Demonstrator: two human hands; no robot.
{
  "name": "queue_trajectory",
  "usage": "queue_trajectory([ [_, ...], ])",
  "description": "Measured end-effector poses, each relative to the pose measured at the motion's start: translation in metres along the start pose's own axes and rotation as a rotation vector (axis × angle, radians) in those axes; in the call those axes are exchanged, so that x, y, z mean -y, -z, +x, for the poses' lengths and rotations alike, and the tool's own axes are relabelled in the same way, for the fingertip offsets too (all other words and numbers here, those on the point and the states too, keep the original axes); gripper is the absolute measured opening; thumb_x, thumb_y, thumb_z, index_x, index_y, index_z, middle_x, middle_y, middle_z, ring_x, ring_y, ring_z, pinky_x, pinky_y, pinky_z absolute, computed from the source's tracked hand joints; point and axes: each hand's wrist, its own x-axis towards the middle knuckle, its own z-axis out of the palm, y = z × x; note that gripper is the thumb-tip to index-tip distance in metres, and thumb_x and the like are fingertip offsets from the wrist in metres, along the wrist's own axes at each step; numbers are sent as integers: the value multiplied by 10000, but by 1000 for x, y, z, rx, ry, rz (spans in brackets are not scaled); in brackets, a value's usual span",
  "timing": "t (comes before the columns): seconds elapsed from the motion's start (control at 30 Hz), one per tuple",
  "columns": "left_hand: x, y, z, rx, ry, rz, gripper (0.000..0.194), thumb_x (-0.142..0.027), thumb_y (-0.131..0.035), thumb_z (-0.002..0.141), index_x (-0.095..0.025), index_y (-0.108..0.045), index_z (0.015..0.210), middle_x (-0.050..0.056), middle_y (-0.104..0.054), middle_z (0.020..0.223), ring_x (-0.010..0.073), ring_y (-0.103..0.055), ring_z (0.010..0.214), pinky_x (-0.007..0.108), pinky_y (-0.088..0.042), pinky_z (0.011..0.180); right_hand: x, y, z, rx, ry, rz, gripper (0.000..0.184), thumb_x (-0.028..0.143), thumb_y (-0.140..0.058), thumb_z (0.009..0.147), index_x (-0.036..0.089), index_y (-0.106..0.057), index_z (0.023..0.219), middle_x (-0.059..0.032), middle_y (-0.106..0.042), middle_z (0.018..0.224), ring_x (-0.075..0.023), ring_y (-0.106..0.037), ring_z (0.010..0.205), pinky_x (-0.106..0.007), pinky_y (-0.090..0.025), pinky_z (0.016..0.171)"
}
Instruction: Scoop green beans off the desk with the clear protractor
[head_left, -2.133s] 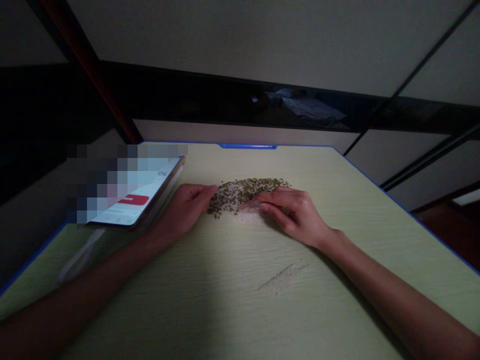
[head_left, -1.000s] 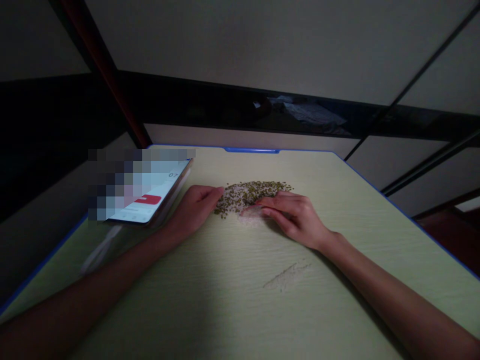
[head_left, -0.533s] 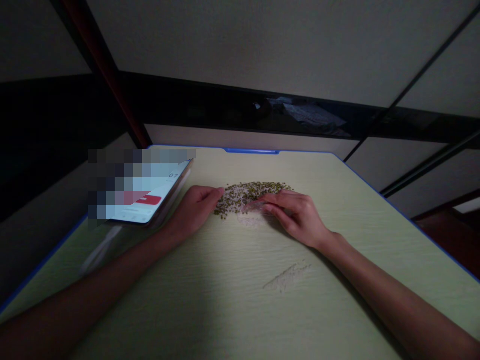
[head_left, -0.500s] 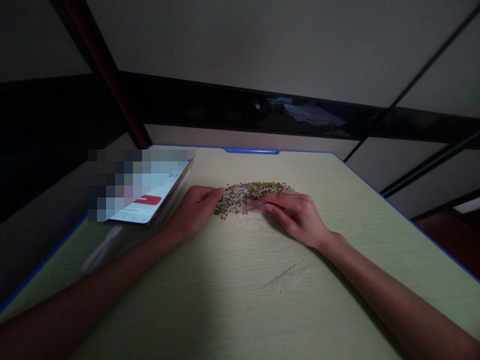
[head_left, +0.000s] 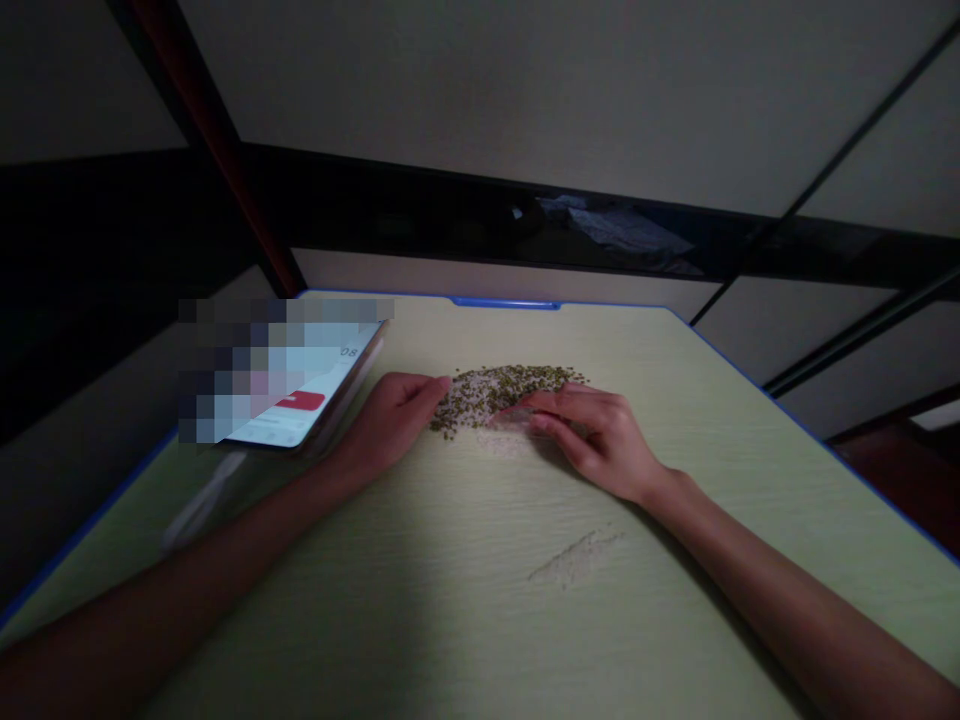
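A flat pile of small green beans mixed with pale grains point(head_left: 502, 388) lies on the light green table point(head_left: 465, 600). My left hand point(head_left: 390, 420) rests on its edge at the pile's left side, fingers together and stretched out toward the beans. My right hand point(head_left: 592, 435) lies flat at the pile's near right side, fingers extended, fingertips touching a small patch of pale grains point(head_left: 506, 432) beside the beans. Neither hand holds anything.
A lit phone point(head_left: 300, 400) with a red button on its screen lies at the table's left, a pale cable point(head_left: 199, 505) running from it. A thin streak of pale grains point(head_left: 574, 558) lies nearer me. The table has a blue rim point(head_left: 502, 303); beyond it is dark floor.
The view has shifted slightly. My right fingertips have made small movements over the pale grains at the pile's edge. My left hand has stayed put.
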Motion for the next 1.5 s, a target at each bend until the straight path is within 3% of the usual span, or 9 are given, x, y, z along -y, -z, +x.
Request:
queue_trajectory([
  [0.33,-1,0,-1,1,-1,4,368,-338,-424,736,-208,-312,411,-71,-283,380,78,-276,392,244,-222,425,-5,0,0,-117,-91,-38,244,163,-481,837,156,-676,983,-45,-712,827,-152,-608,682,-269,-468,648],
  [0.7,0,0,0,-3,10,20,375,-335,-419,744,-210,-306,409,-71,-270,370,79,-265,379,246,-215,415,3,-3,1,-1,-44,-18,268,176,-452,854,173,-665,1018,-40,-707,867,-155,-597,708,-287,-472,679],
  [1.03,-1,0,-1,-6,5,21,366,-328,-418,732,-211,-299,407,-68,-275,379,81,-275,392,245,-225,429,-4,0,-1,-91,-82,-41,262,156,-476,835,185,-675,1003,-36,-715,865,-153,-616,710,-278,-474,675],
  [1.5,-2,0,-1,-6,11,-1,371,-335,-435,732,-212,-311,404,-62,-286,383,86,-277,388,246,-224,416,1,-1,0,-50,-107,-32,276,196,-460,840,222,-680,1004,-32,-711,886,-155,-633,743,-290,-483,682],
])
